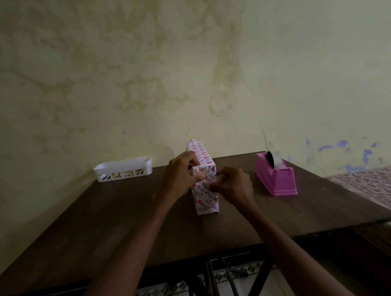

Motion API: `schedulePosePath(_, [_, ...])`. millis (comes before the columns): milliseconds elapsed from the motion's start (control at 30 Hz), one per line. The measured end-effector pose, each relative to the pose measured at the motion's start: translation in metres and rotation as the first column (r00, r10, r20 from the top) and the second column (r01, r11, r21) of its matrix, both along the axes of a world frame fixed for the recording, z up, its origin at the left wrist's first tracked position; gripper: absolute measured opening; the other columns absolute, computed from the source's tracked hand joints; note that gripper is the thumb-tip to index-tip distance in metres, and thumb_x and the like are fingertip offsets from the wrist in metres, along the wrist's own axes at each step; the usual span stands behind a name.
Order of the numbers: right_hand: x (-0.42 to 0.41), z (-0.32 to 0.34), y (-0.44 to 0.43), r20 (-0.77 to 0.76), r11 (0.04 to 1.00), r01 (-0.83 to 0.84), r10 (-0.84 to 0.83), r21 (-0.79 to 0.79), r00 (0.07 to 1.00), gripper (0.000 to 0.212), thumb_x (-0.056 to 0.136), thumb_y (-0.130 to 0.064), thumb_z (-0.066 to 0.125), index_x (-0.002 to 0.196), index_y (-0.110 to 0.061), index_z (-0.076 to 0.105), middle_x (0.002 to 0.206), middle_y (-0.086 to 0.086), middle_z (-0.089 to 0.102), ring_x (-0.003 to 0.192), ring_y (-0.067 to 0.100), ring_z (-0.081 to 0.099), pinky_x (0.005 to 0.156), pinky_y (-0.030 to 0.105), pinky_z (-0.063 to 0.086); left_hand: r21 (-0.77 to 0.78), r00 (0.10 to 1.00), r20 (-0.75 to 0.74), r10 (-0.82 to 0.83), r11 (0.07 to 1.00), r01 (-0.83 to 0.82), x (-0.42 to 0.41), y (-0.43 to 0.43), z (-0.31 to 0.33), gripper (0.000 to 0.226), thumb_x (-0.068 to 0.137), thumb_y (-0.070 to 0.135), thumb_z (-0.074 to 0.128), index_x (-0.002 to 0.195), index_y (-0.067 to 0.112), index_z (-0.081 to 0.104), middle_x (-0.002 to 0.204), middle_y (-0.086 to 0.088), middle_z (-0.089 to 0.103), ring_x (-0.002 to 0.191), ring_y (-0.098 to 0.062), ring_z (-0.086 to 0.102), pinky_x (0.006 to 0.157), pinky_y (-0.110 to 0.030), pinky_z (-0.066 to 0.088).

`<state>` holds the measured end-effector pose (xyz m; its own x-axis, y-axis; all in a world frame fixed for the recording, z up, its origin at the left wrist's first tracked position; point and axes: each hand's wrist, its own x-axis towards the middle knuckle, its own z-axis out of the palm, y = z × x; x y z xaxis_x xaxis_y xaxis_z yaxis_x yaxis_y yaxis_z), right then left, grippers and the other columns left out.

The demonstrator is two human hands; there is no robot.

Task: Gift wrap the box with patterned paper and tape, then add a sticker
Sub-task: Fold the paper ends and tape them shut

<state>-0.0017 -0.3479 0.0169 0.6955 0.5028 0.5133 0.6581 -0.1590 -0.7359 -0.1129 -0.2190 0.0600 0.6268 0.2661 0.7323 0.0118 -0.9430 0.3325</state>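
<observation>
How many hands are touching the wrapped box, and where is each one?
2. The left hand pinches the wrapped box at its upper left side. The right hand pinches it from the right, slightly nearer the camera. No other hands are visible.

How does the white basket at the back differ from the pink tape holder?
The white basket is a low, open tray with cut-out sides; the pink tape dispenser is a solid wedge carrying a tape roll. The basket sits left of the wrapped box, by the wall; the dispenser sits right of it, angled. Both rest on the dark table.
</observation>
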Motion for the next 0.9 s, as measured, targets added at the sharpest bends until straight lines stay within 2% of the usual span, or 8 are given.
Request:
schedulePosePath(133, [0.009,0.007,0.0,0.039,0.997,-0.072,0.073,-0.03,0.997,0.031,0.072,-0.047,0.082,0.07,-0.025,0.062,0.065,-0.006,0.066,0.055,0.0,0.062,0.046,0.015,0.041,-0.085,0.999,-0.038,-0.002,0.996,-0.001,-0.001,0.003,0.004,0.028,0.075,0.018,0.083,0.089,0.015,0.059,0.105,-0.002,0.067,0.097,-0.016,0.066,0.074,-0.029,0.059])
schedulePosePath(267, [0.006,0.005,0.005,0.103,1.0,0.004,-0.005,0.014,0.995,0.034,0.074,-0.052,0.078,0.071,-0.021,0.064,0.065,-0.005,0.066,0.056,0.003,0.063,0.048,0.023,0.049,-0.121,0.998,-0.062,0.017,0.992,-0.025,-0.003,0.004,0.009,0.024,0.08,0.03,0.078,0.086,0.016,0.06,0.104,-0.001,0.068,0.095,-0.014,0.065,0.074,-0.034,0.059])
schedulePosePath(400, [0.006,0.004,0.01,0.114,0.997,-0.015,0.007,0.07,0.993,0.024,0.076,-0.038,0.081,0.072,-0.019,0.068,0.065,-0.009,0.065,0.057,-0.003,0.061,0.047,0.01,0.045,0.001,0.991,-0.045,0.128,0.992,-0.128,0.001,-0.004,0.01,0.041,0.067,0.038,0.087,0.079,0.018,0.053,0.099,0.0,0.067,0.091,-0.014,0.063,0.067,-0.034,0.057])
schedulePosePath(600, [0.021,0.002,-0.002,-0.031,0.978,-0.207,0.206,-0.017,0.978,0.014,0.083,-0.007,0.073,0.083,-0.019,0.066,0.085,-0.002,0.069,0.076,0.006,0.07,0.066,0.023,0.06,0.063,0.981,-0.07,0.182,0.982,-0.178,0.008,-0.012,0.009,0.041,0.069,0.028,0.086,0.087,0.019,0.05,0.101,0.003,0.06,0.089,-0.01,0.055,0.061,-0.014,0.04])
schedulePosePath(667, [0.025,0.001,-0.011,-0.168,0.95,-0.313,0.309,0.003,0.936,0.014,0.087,-0.001,0.066,0.093,-0.014,0.068,0.095,0.004,0.07,0.086,0.013,0.071,0.075,0.033,0.061,-0.054,0.994,-0.081,0.07,0.996,-0.074,0.007,-0.006,0.004,0.044,0.067,0.023,0.088,0.095,0.019,0.054,0.106,0.004,0.056,0.097,-0.012,0.057,0.066,-0.016,0.048])
schedulePosePath(733, [0.027,0.001,-0.018,-0.289,0.901,-0.423,0.432,0.096,0.855,0.013,0.093,-0.005,0.061,0.103,-0.009,0.067,0.105,0.009,0.069,0.096,0.019,0.071,0.084,0.042,0.06,-0.309,0.996,-0.009,-0.093,0.947,0.086,0.004,-0.003,-0.002,0.047,0.073,0.025,0.084,0.11,0.018,0.056,0.119,0.002,0.053,0.109,-0.014,0.057,0.078,-0.023,0.054])
schedulePosePath(833, [0.019,0.004,-0.021,-0.39,0.869,-0.446,0.494,0.213,0.777,0.023,0.1,-0.025,0.052,0.112,-0.01,0.065,0.112,0.012,0.069,0.098,0.022,0.07,0.084,0.043,0.059,-0.624,0.99,0.117,-0.082,0.77,0.137,0.0,-0.011,-0.007,0.048,0.086,0.035,0.07,0.126,0.017,0.051,0.132,0.0,0.053,0.113,-0.009,0.053,0.078,-0.02,0.05])
schedulePosePath(900, [0.012,0.01,-0.018,-0.458,0.889,-0.398,0.458,0.226,0.762,0.037,0.102,-0.042,0.042,0.116,-0.016,0.064,0.112,0.008,0.069,0.096,0.022,0.07,0.075,0.036,0.059,-0.814,0.988,0.121,-0.092,0.561,0.152,0.001,-0.013,-0.007,0.051,0.089,0.046,0.062,0.13,0.019,0.048,0.134,-0.003,0.055,0.115,-0.015,0.054,0.081,-0.027,0.048])
